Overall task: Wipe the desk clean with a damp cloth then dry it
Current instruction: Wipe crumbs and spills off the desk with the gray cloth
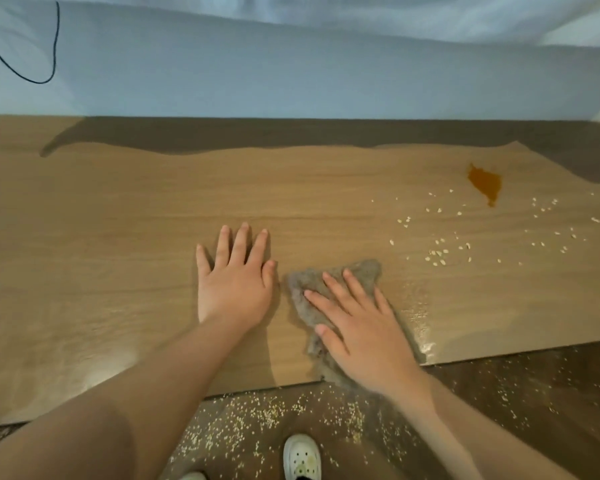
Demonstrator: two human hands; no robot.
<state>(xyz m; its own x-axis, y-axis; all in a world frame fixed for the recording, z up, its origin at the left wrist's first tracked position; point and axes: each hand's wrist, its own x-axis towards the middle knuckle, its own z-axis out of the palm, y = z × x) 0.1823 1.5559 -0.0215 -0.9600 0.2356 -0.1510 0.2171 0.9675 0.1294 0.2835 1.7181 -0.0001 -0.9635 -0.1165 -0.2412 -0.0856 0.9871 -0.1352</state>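
While the wooden desk (118,220) fills most of the view, left hand (234,282) lies flat at its centre, fingers spread, holding nothing. Right hand (364,334), at 4 o'clock from it, presses the grey cloth (366,266) down with straight fingers near the front edge. Orange stain (485,183) at 2 o'clock. Pale grains (437,252) scattered beneath it.

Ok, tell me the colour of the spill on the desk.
Orange-brown spill, far right; clearest in the head view.

Forearms (160,372) bare; white perforated clog (302,457), small charms on top.
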